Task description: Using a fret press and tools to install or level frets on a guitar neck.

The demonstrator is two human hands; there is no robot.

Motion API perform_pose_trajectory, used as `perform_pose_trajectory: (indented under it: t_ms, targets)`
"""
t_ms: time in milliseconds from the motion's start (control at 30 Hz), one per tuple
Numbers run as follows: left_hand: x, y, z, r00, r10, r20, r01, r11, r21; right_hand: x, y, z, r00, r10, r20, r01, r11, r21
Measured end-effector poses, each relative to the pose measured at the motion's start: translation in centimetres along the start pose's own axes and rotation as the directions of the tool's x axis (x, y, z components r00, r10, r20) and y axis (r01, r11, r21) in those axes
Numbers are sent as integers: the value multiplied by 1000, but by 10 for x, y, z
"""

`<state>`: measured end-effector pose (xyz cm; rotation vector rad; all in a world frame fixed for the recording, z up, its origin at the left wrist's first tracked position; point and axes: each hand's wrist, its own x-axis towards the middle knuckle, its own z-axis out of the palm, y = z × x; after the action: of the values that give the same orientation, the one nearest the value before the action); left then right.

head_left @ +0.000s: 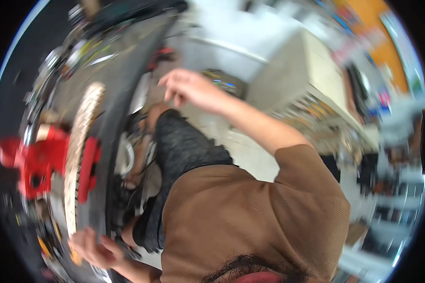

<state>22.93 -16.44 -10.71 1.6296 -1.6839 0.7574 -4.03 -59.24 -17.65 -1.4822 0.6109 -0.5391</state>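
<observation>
Fingers of the left hand (93, 248) curl onto the lower edge of a dark tyre (109, 127), gripping its rubber beside the wheel rim; motion blur hides how tightly they close. Just above that grip a pale, drilled brake disc (78, 141) curves upward along the wheel, and a red brake caliper (40, 162) straddles the disc, well above the left fingers. Further up and to the right, the right hand (193, 88) hangs in the air with its fingers loosely spread and slightly bent, holding nothing and touching nothing; the tyre's upper part lies just to its left. Between the two hands sits the person's knee in dark grey trousers (184, 146), pressed close to the wheel, with a brown short-sleeved shirt (250, 212) below it. Beyond the right hand stands a blurred white cabinet (302, 75) on a pale floor (243, 151).
</observation>
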Motion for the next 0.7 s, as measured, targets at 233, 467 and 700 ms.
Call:
perform_pose_trajectory:
  t_ms: [233,467,700]
  targets:
    - [-27,99,238,888,-44,459,379,636,-672,-289,-25,-114,300,-886,-353,-67,349,-935]
    - [3,209,334,729,360,583,385,488,-783,-517,-92,-259,10,-741,-671,-942,217,-255]
    - [-10,209,344,617,390,684,211,755,-620,-638,-98,-312,-80,124,-989,-981,166,100]
